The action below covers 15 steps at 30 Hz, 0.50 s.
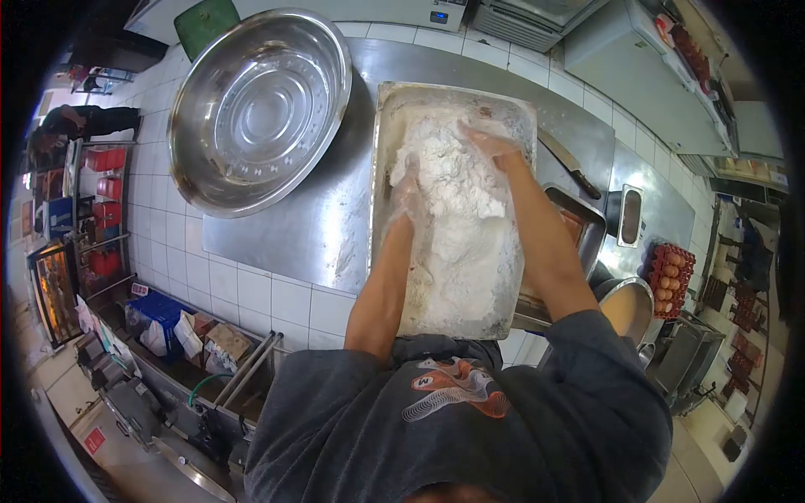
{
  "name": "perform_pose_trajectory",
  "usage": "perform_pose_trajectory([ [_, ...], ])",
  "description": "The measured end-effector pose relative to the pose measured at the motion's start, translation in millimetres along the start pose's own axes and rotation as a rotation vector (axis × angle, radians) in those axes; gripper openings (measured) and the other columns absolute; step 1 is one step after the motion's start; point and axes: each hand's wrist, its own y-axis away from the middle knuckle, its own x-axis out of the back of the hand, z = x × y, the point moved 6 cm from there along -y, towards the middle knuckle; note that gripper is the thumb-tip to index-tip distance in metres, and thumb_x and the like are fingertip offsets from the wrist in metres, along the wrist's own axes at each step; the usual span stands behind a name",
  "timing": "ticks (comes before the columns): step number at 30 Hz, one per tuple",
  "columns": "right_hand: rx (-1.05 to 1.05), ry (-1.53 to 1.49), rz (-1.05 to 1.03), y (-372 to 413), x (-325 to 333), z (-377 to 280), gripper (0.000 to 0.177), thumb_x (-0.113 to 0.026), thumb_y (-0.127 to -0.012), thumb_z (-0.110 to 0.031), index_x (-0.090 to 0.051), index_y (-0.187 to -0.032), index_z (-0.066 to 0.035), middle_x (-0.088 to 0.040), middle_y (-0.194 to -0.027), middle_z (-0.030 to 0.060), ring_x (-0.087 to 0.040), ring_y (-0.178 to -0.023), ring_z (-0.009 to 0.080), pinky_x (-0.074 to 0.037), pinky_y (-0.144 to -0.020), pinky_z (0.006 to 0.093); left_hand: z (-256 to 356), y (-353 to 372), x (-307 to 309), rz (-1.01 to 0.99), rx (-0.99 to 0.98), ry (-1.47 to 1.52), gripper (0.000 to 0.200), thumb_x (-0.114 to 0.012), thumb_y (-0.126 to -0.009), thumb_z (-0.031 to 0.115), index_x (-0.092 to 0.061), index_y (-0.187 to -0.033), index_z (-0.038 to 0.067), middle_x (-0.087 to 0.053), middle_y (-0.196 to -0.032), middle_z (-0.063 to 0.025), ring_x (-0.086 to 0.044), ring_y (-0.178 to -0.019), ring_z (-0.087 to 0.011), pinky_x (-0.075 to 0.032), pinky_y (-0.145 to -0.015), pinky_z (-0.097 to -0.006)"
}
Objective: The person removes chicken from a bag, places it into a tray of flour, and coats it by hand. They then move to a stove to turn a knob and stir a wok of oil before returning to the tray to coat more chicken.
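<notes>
Powder [459, 197]: white, loose; heaped in tray [419, 94] at upper centre of frame, flatter below. Tray rectangular, powder-smudged.

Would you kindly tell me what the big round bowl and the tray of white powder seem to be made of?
Bowl: smooth, shiny metal, probably stainless steel, judging by its bright, mirror-like reflections. Tray: apparently metal too, with a dull, worn finish; its rim looks scuffed and stained, though powder hides much of the inside.
</notes>
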Motion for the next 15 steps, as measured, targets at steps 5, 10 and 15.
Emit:
perform_pose_trajectory([
  [5, -0.232, -0.129, 0.026, 76, -19, -54, 0.088, -0.056, -0.086, -0.068, -0.047, -0.143, -0.002, -0.042, -0.150, 0.0176, -0.036, -0.139, 0.0252, -0.021, -0.117, 0.0332, 15, 0, -33, -0.428, -0.100, 0.389, 0.070, -0.051, -0.095, 0.055, -0.047, -0.143, 0.005, -0.051, -0.143, -0.0128, -0.052, -0.127, -0.0270, -0.040, -0.108, -0.0387],
  [10, -0.205, -0.480, -0.069, 80, -32, 18, 0.089, -0.071, -0.082, -0.057, -0.044, -0.143, 0.002, -0.036, -0.153, 0.0191, -0.031, -0.143, 0.0317, -0.021, -0.117, 0.0400, 12, 15, -23, -0.355, -0.071, 0.184, 0.061, -0.047, -0.098, 0.050, -0.050, -0.140, 0.006, -0.055, -0.139, -0.0122, -0.052, -0.127, -0.0253, -0.041, -0.106, -0.0384],
  [15, -0.204, -0.607, -0.028, 131, -42, 3, 0.074, -0.061, -0.089, -0.057, -0.053, -0.139, -0.003, -0.051, -0.143, 0.0157, -0.046, -0.131, 0.0250, -0.029, -0.111, 0.0330, 28, 26, -10, -0.209, -0.380, -0.612, 0.063, -0.049, -0.096, 0.047, -0.050, -0.138, 0.000, -0.055, -0.138, -0.0167, -0.052, -0.126, -0.0310, -0.040, -0.106, -0.0398],
])
